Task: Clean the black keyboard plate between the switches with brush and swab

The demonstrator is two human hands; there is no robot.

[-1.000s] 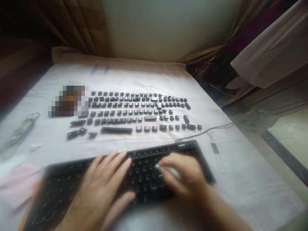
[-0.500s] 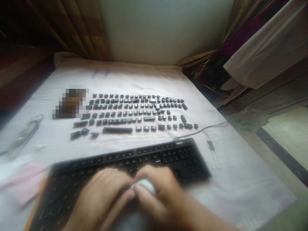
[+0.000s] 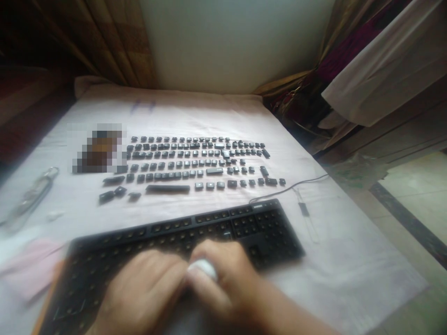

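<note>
one camera, worn on the person's head, looks forward and down over the pale cloth (image 3: 206, 111). the left hand (image 3: 145, 286) and right hand (image 3: 225, 281) are nearest it, low in view; the keyboard (image 3: 206, 230) reaches beyond them, the keycaps (image 3: 194, 164) lie farther, a pale upright surface (image 3: 237, 44) at the far end.

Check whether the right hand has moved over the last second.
Yes: judged against the keyboard, the right hand has shifted left and nearer the wearer, away from the keyboard's right end.
</note>
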